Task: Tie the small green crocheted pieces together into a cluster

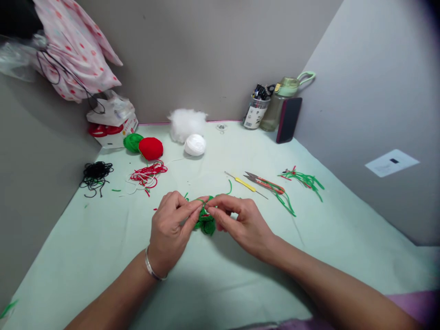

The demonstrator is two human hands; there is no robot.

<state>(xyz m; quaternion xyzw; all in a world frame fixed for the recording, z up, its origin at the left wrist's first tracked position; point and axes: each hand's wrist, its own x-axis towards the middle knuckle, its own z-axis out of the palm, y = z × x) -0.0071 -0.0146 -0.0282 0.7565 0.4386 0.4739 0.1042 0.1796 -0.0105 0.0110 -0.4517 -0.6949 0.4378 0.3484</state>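
Note:
Between my two hands is a small green crocheted piece (207, 224) with a bit of red in it. My left hand (172, 227) is closed, its thumb and forefinger pinching green yarn at the top of the piece. From the right, my right hand (240, 220) pinches the same green yarn close to the left fingertips. The fingers hide part of the piece. A loose green strand rises just behind the right fingers. Beyond my right hand lie a yellow-handled crochet hook (244, 184) and orange thread snips (266, 183), with green strands across the snips.
Red yarn ball (151, 148), green yarn ball (132, 142), white yarn ball (195, 145) and stuffing (187, 124) stand at the back. Black yarn (96, 174) and red-white strands (148, 174) lie left; green scraps (307, 178) right. A phone (289, 120) leans against a bottle (271, 112) beside a pen cup (256, 112).

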